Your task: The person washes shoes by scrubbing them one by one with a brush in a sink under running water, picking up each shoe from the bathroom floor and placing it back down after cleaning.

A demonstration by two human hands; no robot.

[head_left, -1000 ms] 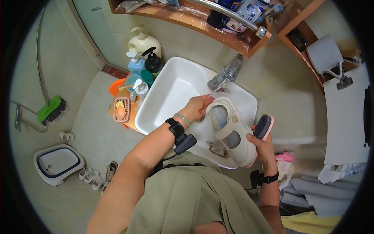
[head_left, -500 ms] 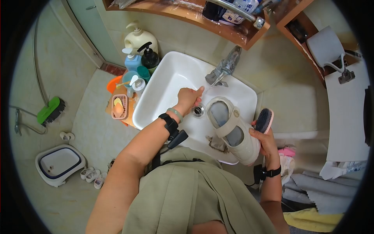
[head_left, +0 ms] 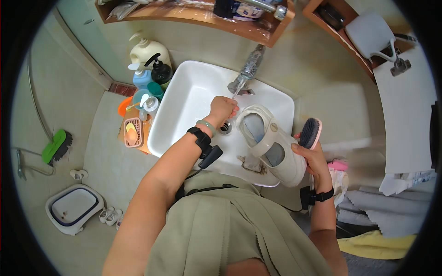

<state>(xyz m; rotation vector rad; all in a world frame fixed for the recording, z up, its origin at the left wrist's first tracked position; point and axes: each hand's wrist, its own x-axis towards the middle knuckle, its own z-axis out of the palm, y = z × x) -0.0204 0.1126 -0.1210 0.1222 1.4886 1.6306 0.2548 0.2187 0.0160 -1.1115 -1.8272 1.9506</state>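
Observation:
My left hand (head_left: 223, 109) is in the sink (head_left: 184, 99), its fingers curled, in the thin stream from the faucet (head_left: 248, 71); nothing shows in it, though its palm is hidden. Just beyond the fingertips lies the drain (head_left: 225, 128). My right hand (head_left: 313, 158) grips a pale strap shoe (head_left: 291, 163) by its side, tilted over the sink's right part with its opening upward. The same hand also holds a pink scrub brush (head_left: 310, 133), dark bristles facing up. Under the shoe, a brownish wet patch (head_left: 253, 164) marks the sink's near side.
Pump bottles (head_left: 160, 72) crowd the sink's left side, beside a pink soap dish (head_left: 133, 132). A wooden shelf (head_left: 193, 14) overhangs the back. On the left floor are a white basin (head_left: 73, 209) and small shoes (head_left: 110, 216); a green brush (head_left: 56, 146) hangs on the wall.
The view has shifted slightly. My left hand has moved closer to the faucet, its thumb now tucked in with the curled fingers. The right hand keeps holding the shoe and brush.

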